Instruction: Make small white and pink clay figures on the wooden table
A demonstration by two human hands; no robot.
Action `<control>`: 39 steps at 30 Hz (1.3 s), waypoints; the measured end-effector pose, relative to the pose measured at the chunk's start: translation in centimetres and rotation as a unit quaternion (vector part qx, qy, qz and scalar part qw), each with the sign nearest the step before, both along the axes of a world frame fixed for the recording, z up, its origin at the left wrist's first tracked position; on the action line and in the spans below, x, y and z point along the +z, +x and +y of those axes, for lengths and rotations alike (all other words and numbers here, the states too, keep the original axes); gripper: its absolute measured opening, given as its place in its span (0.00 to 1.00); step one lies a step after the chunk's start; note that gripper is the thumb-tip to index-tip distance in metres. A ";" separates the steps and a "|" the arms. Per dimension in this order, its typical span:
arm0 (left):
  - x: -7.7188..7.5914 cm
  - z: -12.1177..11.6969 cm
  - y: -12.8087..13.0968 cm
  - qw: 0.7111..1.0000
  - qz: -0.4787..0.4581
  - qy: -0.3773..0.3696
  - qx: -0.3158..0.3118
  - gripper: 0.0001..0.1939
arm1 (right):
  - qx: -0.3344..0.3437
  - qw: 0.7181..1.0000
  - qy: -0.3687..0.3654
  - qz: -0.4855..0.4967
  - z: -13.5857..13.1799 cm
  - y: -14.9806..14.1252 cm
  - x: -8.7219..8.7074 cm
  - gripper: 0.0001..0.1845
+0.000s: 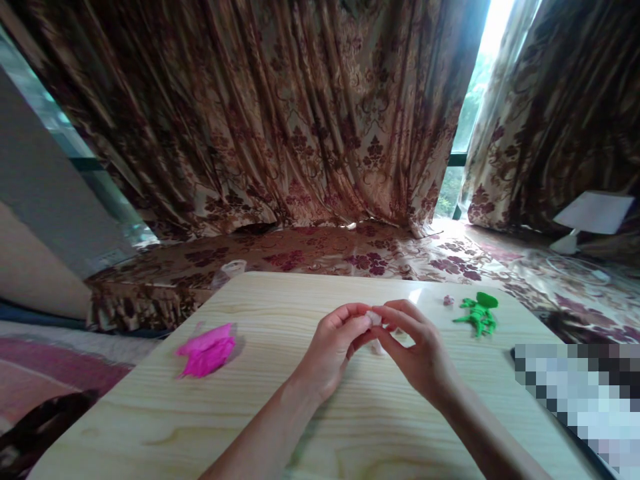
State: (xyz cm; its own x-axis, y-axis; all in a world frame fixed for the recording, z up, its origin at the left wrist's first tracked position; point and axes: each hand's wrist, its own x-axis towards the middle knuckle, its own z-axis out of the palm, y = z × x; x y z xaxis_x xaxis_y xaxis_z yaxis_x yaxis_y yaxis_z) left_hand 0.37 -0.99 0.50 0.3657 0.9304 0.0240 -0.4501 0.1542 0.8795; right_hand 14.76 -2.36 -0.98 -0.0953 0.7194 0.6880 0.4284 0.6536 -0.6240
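Over the middle of the table, both my hands meet at the fingertips around a small whitish lump [373, 318] that looks like modelling clay. My left hand [333, 347] pinches it from the left, thumb on top. From the right, the bent fingers of my right hand [417, 343] close on the same lump. Below the fingers lies another pale piece [379, 347], partly hidden by the hands. To the right are a bright green figure [479, 315] with thin limbs and a small pinkish lump [449, 301].
Crumpled magenta material [207, 350] lies on the left of the light wooden table [225, 420]. A blurred-out dark-edged device [580, 400] is at the right edge. Behind the table are a clear cup [233, 268], a patterned ledge, curtains [280, 120] and a white lamp [594, 212].
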 end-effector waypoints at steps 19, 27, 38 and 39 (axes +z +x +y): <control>-0.5 0.6 -0.1 0.996 -0.030 -0.088 -0.009 0.09 | 0.014 1.000 -0.012 0.021 0.0 0.1 -0.2 0.11; -0.9 0.9 -0.2 0.997 -0.012 -0.075 -0.014 0.11 | -0.016 0.999 0.015 -0.040 0.2 0.3 -0.3 0.11; -0.8 2.4 -1.7 0.991 -0.047 -0.123 0.022 0.07 | -0.096 0.993 -0.060 -0.041 1.4 2.3 -1.5 0.13; -0.7 2.3 -1.7 0.992 -0.041 -0.119 0.019 0.08 | -0.092 0.992 -0.063 -0.065 1.3 2.1 -1.7 0.13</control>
